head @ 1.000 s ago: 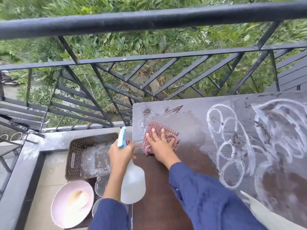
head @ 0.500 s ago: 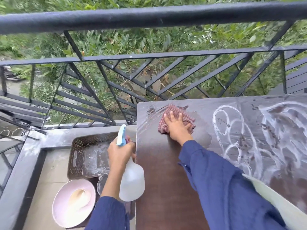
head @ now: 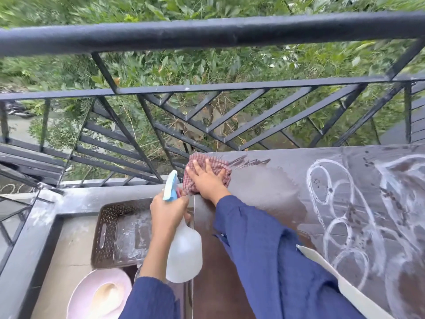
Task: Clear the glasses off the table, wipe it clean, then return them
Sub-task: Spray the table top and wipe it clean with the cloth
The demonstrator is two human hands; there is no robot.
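1. Wiping is the step in hand: press the checked cloth (head: 219,163) flat and work in overlapping passes from the far left corner of the table (head: 264,187) toward the white ring marks (head: 331,180), which look unwiped
2. The right hand (head: 207,181) lies spread on the cloth, fingers straight, arm reaching forward
3. The left hand (head: 167,210) is curled round the neck of the spray bottle (head: 184,256), held beside the table edge
4. No glass stands on the visible tabletop
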